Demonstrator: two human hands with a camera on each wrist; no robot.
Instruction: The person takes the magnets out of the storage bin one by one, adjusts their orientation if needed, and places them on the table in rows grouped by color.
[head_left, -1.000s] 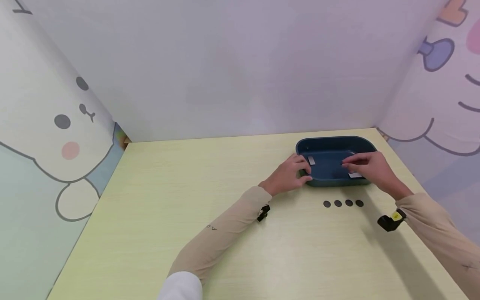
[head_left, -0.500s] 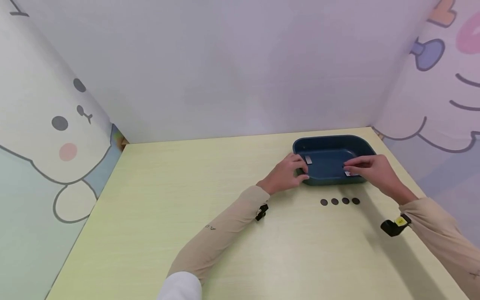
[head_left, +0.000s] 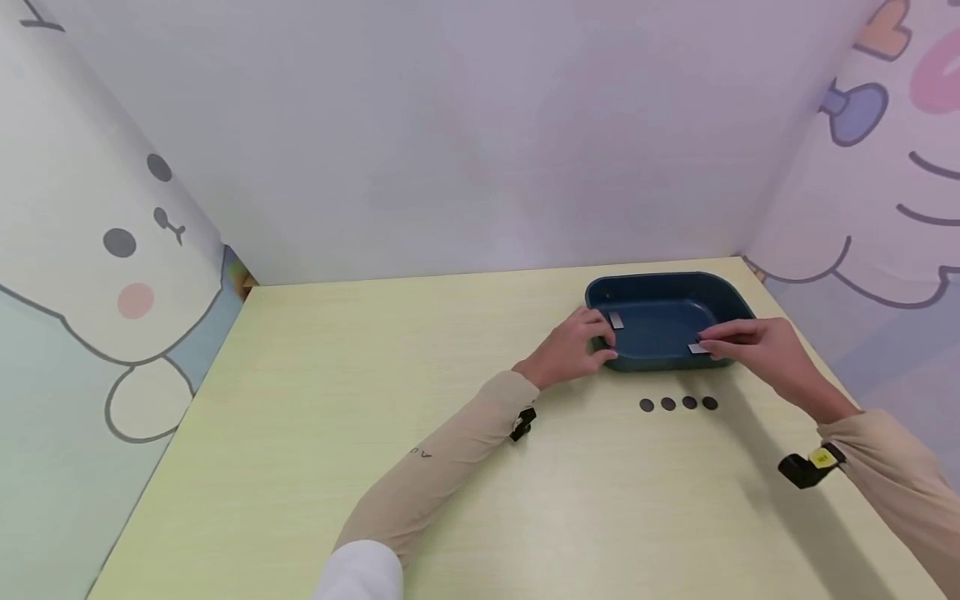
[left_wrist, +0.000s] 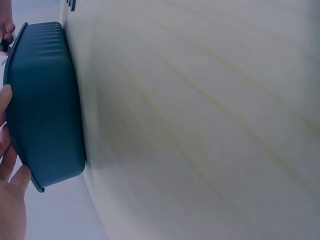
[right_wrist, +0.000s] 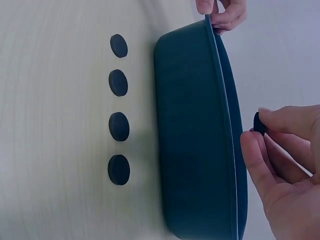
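Observation:
A dark blue-green oblong tray [head_left: 652, 362] stands at the table's far right. My left hand [head_left: 566, 348] grips its left rim, thumb and fingers on the edge, as the left wrist view also shows. Over the tray's right front part, my right hand [head_left: 765, 354] pinches a small black disc [right_wrist: 258, 123] between thumb and fingertips. Two small whitish rectangles lie inside the tray: one rectangle [head_left: 617, 320] near the left end, the other rectangle [head_left: 697, 348] just under my right fingertips. In front of the tray, several matching black discs [right_wrist: 119, 126] lie in a row.
The pale wooden table [head_left: 450, 467] runs back to a light wall sheet [head_left: 480, 142]. Cartoon-printed panels rise at the left and right sides. Each wrist wears a small black camera, such as the right wrist camera [head_left: 804, 468].
My right hand has shifted a little to the right and toward me, still pinching the disc, so more of the right whitish rectangle shows. My left hand stays on the rim.

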